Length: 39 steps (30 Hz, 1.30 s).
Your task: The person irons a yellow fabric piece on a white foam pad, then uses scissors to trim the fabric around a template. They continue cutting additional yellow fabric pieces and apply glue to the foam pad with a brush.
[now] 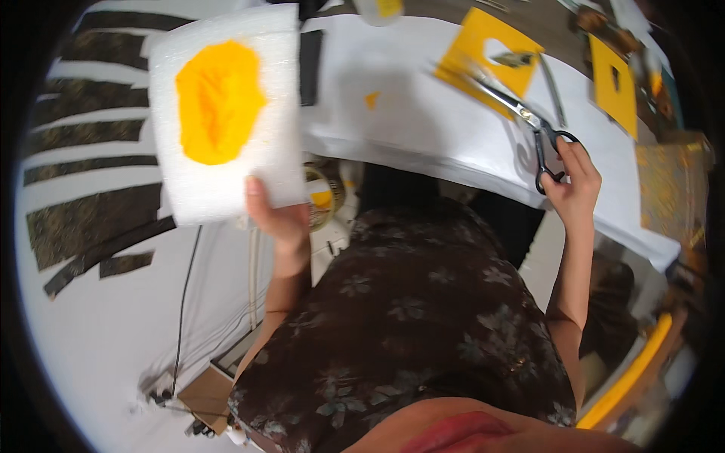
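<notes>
A: What takes up the most room?
B: The table [423, 143], covered in white, running across the upper middle and right.

A: Next in size?
B: A white foam sheet [281, 98], raised at the left. The left hand [278, 215] is clamped on its lower edge, thumb in front; the other fingers are mostly hidden behind it.

A: And on that sheet?
B: An uneven yellow patch [219, 102], showing on the side facing the camera.

A: What lies farther right?
B: A yellow piece [472, 47] with an opening in it, on the table.

A: The scissors [532, 119]?
B: Gripped in the right hand [575, 181] by the black handles, blades over that yellow piece. They're blurred; I can't tell whether they touch it.

A: Smallest?
B: A yellow scrap [371, 100], lying between the foam and the scissors.
</notes>
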Each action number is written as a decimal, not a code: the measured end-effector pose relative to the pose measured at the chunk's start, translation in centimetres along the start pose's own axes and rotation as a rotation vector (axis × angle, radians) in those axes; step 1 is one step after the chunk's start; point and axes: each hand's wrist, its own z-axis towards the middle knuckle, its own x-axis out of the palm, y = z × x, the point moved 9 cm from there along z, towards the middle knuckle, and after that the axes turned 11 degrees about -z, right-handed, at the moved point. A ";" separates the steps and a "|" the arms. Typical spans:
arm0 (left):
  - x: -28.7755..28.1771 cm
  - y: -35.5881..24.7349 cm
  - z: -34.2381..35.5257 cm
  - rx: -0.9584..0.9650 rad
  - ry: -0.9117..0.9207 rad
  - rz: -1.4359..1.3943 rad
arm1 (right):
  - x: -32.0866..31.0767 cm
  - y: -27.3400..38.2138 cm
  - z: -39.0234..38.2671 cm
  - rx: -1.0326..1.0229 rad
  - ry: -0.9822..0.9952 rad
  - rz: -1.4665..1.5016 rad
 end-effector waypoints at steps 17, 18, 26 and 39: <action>1.4 -1.1 1.7 0.061 -0.033 0.025 | -2.3 -5.6 -1.4 0.164 0.473 -0.208; 1.0 -1.4 1.7 0.054 -0.040 0.024 | -2.3 -4.8 -0.9 0.111 0.478 -0.313; 0.7 -1.8 2.7 0.075 -0.066 0.084 | 12.7 19.1 5.8 -0.343 0.230 0.092; -1.0 3.0 1.6 -0.203 0.032 -0.032 | 10.9 -1.1 12.6 -0.074 0.093 -0.358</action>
